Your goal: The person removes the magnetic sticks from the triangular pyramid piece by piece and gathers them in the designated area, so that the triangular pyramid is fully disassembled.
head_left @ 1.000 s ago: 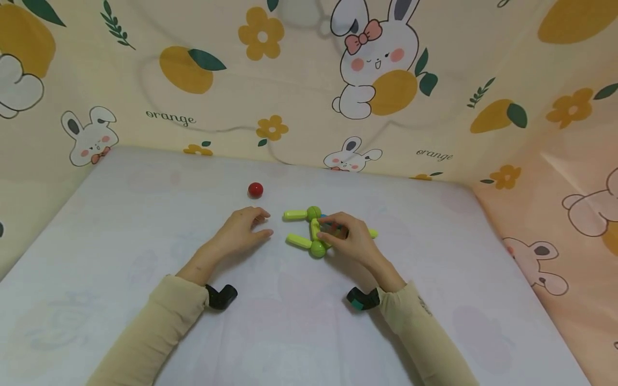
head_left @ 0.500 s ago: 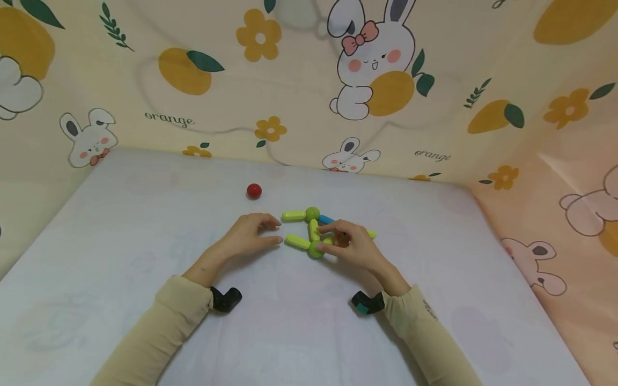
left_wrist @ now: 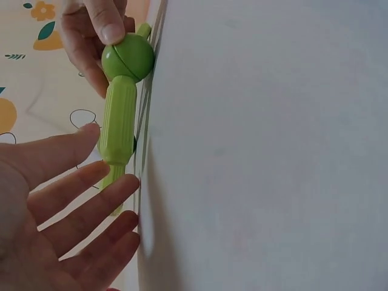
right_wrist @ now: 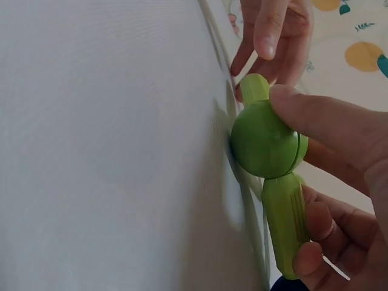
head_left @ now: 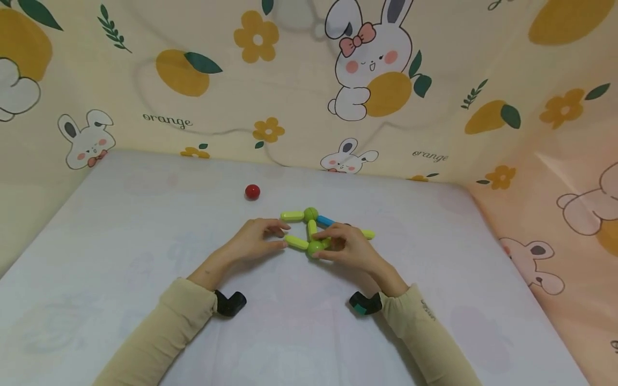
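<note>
On the white-covered table lies a joined figure of toy rods and balls. My right hand [head_left: 352, 249] pinches the near green ball [right_wrist: 264, 139], thumb on top; its other fingers rest along a yellow-green rod [right_wrist: 285, 224]. From that ball another yellow-green rod [left_wrist: 119, 118] points left. My left hand [head_left: 256, 241] is at this rod's free end, fingers spread and relaxed; whether the thumb touches it I cannot tell. A short rod [head_left: 311, 229] links to the far green ball [head_left: 311, 214], which bears a left-pointing rod [head_left: 292, 216] and a blue rod [head_left: 325, 221]. My right hand hides part of the figure.
A red ball [head_left: 252, 192] lies behind the left hand. Beyond the right hand a yellow-green rod end [head_left: 368, 234] sticks out. A printed cloth [head_left: 299, 91] with rabbits and oranges rises behind the table and at both sides.
My left hand has moved right, up to the near rod's free end. My right hand has shifted from the linking rod down onto the near green ball.
</note>
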{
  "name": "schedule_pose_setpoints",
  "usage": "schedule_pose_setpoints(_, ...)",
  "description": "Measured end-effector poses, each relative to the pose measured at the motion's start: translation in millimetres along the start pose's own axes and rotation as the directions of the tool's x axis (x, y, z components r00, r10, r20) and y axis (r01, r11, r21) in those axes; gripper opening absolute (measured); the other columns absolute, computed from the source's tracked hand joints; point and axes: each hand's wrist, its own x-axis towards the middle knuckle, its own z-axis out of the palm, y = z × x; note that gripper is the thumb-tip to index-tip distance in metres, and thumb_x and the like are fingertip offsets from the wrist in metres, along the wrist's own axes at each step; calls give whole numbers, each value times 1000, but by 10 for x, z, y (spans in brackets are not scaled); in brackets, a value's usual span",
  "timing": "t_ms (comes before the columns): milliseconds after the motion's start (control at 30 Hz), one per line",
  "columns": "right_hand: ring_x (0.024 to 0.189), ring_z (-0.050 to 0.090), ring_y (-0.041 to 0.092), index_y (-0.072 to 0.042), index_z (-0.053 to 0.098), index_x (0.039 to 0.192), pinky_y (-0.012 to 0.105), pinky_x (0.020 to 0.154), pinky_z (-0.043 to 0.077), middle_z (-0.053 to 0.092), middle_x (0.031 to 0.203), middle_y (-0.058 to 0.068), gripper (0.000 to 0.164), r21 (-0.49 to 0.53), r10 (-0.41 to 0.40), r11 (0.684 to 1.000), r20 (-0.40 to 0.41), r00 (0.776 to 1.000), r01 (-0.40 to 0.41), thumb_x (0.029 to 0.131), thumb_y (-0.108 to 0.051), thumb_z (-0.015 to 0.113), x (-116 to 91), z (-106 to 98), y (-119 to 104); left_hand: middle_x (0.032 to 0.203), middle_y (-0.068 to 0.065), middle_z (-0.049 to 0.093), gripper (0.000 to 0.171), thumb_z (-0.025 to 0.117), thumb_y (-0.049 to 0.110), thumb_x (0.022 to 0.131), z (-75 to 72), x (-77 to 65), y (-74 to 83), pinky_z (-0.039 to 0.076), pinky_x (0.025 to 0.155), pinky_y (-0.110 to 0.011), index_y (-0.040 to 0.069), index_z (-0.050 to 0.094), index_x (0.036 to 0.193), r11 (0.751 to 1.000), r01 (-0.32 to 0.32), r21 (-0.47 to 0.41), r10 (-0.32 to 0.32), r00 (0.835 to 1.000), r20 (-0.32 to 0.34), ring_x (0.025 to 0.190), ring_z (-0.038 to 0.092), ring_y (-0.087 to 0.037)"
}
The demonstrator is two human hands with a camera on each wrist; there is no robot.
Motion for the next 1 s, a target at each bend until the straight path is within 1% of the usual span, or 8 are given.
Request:
schedule_pose_setpoints(67, 71, 49, 19, -12, 73, 109, 22, 61, 38, 67, 93, 0, 37, -13, -7, 1000, -4, 1000, 7, 75, -24, 83, 11, 6, -16, 112, -14, 68, 34, 67, 15, 89, 0, 4, 17, 41, 102, -49, 3, 62, 121, 1000, -5, 5, 5, 1000, 4, 114, 59, -31)
schedule_pose_setpoints(267, 72, 52, 21, -10, 75, 106, 23, 61, 41, 67, 95, 3, 34, -9, -50, 999, -27, 998, 50, 75, -21, 82, 29, 20, -16, 110, -12, 68, 30, 67, 13, 89, 8, 23, 21, 43, 101, -48, 3, 65, 117, 999, -32, 6, 32, 999, 4, 111, 60, -30)
schedule_pose_setpoints(433, 73, 53, 19, -10, 75, 105, 25, 62, 44, 68, 96, 4, 33, -13, -59, 998, -38, 998, 59, 75, -21, 82, 36, 31, -32, 107, -11, 69, 27, 69, 12, 87, 15, 25, 23, 44, 100, -46, 5, 67, 113, 1000, -6, 7, 6, 1000, -7, 109, 61, -29)
schedule_pose_setpoints(533, 73, 53, 19, -11, 75, 106, 27, 62, 45, 68, 97, 4, 33, -24, -46, 999, -49, 998, 45, 76, -22, 81, 48, 43, -34, 99, -8, 69, 25, 71, 12, 86, 17, 22, 27, 45, 97, -44, 5, 67, 109, 1000, 15, 2, -15, 1000, -16, 102, 62, -26)
schedule_pose_setpoints(633, 74, 53, 18, -11, 75, 106, 28, 62, 45, 68, 97, 3, 33, -28, -27, 999, -59, 998, 26, 77, -24, 81, 60, 60, -23, 90, -5, 69, 21, 73, 13, 83, 22, 11, 26, 46, 90, -40, 6, 68, 102, 999, 33, -14, -33, 999, -24, 91, 61, -20)
schedule_pose_setpoints(733, 74, 52, 19, -12, 75, 106, 29, 62, 45, 68, 96, 3, 32, -20, -3, 1000, -69, 998, 2, 77, -24, 81, 61, 74, -6, 86, -3, 69, 20, 75, 14, 81, 32, 3, 17, 45, 84, -36, 6, 68, 98, 999, 31, -24, -32, 999, -30, 84, 60, -16)
schedule_pose_setpoints(833, 74, 52, 19, -12, 75, 105, 28, 62, 44, 67, 96, 3, 32, -15, 6, 1000, -75, 997, -7, 76, -23, 81, 53, 83, -1, 87, -3, 69, 22, 75, 15, 81, 45, 0, 8, 45, 84, -36, 7, 69, 100, 999, 21, -29, -21, 999, -28, 86, 61, -15)
schedule_pose_setpoints(1000, 76, 52, 20, -12, 75, 106, 25, 63, 44, 66, 97, 3, 32, -10, 5, 1000, -62, 998, -5, 78, -24, 80, 41, 92, -18, 94, -5, 71, 25, 73, 14, 83, 58, 2, 20, 46, 92, -42, 6, 70, 107, 999, -6, -32, 5, 1000, -5, 95, 63, -21)
